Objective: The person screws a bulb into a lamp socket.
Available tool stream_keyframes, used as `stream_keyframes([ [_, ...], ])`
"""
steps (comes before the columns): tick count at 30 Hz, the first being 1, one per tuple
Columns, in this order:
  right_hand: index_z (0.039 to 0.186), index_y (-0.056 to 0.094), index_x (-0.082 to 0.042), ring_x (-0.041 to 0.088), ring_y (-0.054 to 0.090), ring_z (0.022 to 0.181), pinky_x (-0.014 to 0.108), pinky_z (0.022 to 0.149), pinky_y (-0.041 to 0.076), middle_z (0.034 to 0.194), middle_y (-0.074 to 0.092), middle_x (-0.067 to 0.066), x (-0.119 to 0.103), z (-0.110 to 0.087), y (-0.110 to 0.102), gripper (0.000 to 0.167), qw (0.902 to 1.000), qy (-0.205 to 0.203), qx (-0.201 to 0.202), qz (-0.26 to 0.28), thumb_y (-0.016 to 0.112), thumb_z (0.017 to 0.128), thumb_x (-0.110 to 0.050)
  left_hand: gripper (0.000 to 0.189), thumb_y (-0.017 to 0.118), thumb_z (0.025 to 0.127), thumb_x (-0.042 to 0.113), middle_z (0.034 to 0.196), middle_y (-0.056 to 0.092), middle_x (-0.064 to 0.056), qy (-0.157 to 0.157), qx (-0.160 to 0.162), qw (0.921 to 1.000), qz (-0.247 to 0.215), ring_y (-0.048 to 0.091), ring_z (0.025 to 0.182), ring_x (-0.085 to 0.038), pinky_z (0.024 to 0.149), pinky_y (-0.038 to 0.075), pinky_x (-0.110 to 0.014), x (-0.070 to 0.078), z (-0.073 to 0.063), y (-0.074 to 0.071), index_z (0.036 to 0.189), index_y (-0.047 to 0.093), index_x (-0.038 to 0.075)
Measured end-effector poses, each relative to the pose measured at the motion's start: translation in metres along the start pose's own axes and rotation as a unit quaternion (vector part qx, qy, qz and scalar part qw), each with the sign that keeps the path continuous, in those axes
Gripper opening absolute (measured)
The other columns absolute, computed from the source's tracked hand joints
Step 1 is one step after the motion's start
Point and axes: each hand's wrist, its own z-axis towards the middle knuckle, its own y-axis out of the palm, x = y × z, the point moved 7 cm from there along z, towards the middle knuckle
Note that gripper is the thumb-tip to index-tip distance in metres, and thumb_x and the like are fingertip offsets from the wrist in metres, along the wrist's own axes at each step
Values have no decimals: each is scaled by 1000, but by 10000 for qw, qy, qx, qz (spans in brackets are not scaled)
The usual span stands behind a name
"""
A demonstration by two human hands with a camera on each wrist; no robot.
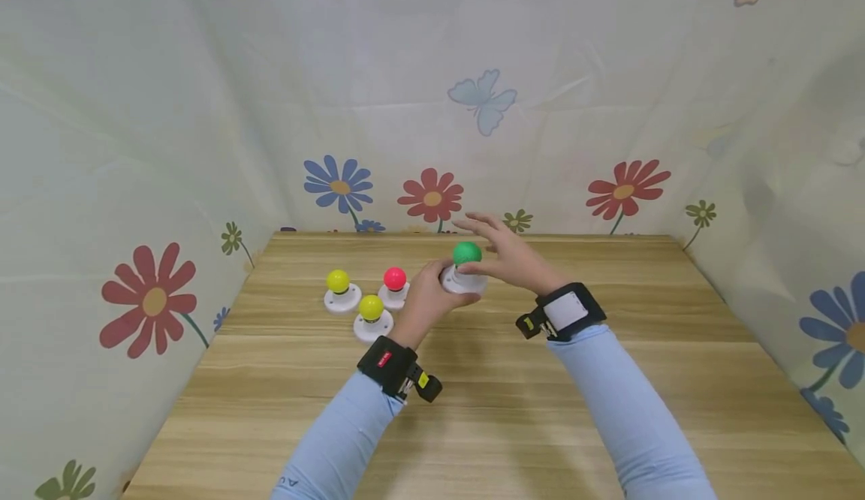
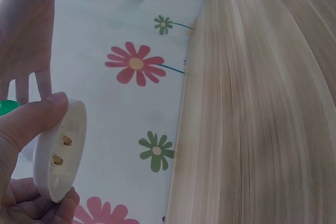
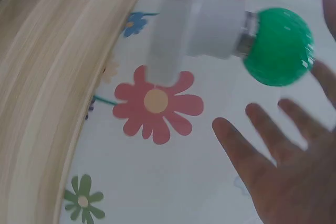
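My left hand grips the round white lamp base by its rim, thumb on one side and fingers on the other. A green bulb sits in the base's socket, its metal collar partly showing in the right wrist view. The base is held up above the table, with brass contacts on its underside facing the left wrist camera. My right hand is spread beside the green bulb, its fingers straight and apart, fingertips close around the bulb.
To the left on the wooden table stand two yellow bulbs, a rear one and a front one, and a red bulb, each in a white base. A flowered cloth hangs behind the table.
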Motion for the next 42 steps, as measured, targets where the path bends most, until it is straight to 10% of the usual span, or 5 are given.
stream_keyframes([
  [12, 141, 50, -9, 31, 38, 139, 49, 110, 37, 149, 44, 12, -4, 0, 6, 50, 9964, -508, -601, 324, 63, 92, -6, 73, 84, 74, 35, 128, 59, -10, 91, 18, 9999, 109, 58, 115, -28, 95, 50, -46, 1, 0, -3, 136, 52, 11],
  [24, 122, 61, -11, 26, 57, 91, 38, 82, 55, 119, 57, 9, 8, 4, 8, 47, 9970, 642, 150, -413, 77, 83, -31, 74, 84, 74, 36, 130, 57, -9, -257, -142, 9995, -62, 57, 116, -29, 94, 52, -45, -2, -2, 4, 137, 50, 14],
  [33, 147, 41, -12, 33, 30, 143, 57, 111, 31, 155, 33, 13, 1, -2, 7, 61, 9958, -377, -526, 644, 66, 92, -15, 75, 84, 74, 36, 130, 59, -8, -29, -39, 10000, -41, 58, 116, -28, 97, 49, -46, 1, -2, 2, 136, 52, 12],
  [42, 139, 52, -12, 28, 37, 140, 49, 112, 34, 149, 44, 8, 1, -3, 6, 45, 9945, -481, -719, 598, 58, 95, -8, 74, 84, 74, 34, 128, 58, -10, 13, -49, 10000, -78, 57, 114, -28, 95, 50, -46, 2, -4, 0, 136, 52, 9],
])
